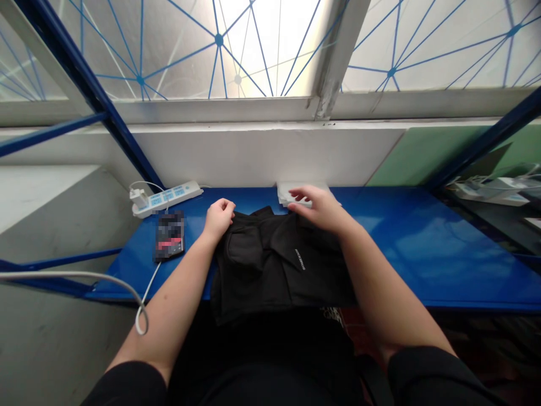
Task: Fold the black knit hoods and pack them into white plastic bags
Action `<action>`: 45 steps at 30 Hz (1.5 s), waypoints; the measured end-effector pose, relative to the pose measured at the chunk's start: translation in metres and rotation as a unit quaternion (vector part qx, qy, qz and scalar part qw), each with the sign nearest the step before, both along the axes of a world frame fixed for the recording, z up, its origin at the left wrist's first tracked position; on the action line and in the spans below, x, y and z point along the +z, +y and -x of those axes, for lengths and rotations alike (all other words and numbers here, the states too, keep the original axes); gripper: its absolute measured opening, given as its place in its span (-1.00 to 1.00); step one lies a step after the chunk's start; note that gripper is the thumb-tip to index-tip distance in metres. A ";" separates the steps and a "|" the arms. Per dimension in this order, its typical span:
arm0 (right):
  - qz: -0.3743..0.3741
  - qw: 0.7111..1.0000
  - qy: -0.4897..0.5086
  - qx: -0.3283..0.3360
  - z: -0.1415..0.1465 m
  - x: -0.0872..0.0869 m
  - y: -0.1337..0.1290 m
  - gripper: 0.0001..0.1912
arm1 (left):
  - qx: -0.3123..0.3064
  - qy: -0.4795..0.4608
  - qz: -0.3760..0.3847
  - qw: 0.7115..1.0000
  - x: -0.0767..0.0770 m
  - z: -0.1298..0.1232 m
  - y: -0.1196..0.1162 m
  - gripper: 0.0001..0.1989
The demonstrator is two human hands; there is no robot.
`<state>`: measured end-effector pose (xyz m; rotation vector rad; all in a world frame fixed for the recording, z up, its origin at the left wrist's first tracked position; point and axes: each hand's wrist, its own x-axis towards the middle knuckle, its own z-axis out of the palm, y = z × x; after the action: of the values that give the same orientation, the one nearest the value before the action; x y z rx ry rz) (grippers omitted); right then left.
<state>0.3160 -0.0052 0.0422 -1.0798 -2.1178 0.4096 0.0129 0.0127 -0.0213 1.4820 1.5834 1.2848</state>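
Observation:
A folded black garment [253,282] with small white lettering lies at the front edge of a blue table, partly hanging over it. My left hand [220,217] is closed at the garment's far left corner, its fingertips pinched on the dark cloth. Over the far right part of the cloth is my right hand [316,206], its fingers curved and apart with nothing between them. Just behind that hand sits a small stack of white sheets or flat packets [285,193], partly covered by it.
On the left, a phone [169,235] with a blurred screen lies by a white power strip [169,198]. A white cable [84,275] loops near my left forearm. Blue metal posts [127,135] frame the blue table [401,242]. Electrical items [494,190] sit at far right.

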 end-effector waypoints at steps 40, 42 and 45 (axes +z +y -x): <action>-0.064 0.982 -0.128 -0.120 0.065 -0.009 -0.082 -0.81 | -0.370 0.312 -0.034 0.874 0.017 -0.002 -0.022 -0.58; -0.069 0.975 -0.015 -0.211 0.036 -0.005 -0.084 -0.74 | -0.368 0.315 -0.016 0.875 0.018 -0.001 -0.023 -0.54; -0.059 0.935 0.077 -0.341 -0.016 -0.010 -0.085 -0.33 | -0.363 0.305 -0.001 0.880 0.020 -0.001 -0.023 -0.53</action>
<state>0.3321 -0.0903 0.0326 -1.5588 -1.4817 0.0262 0.0141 -0.0105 -0.0013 2.3221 1.1253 0.3959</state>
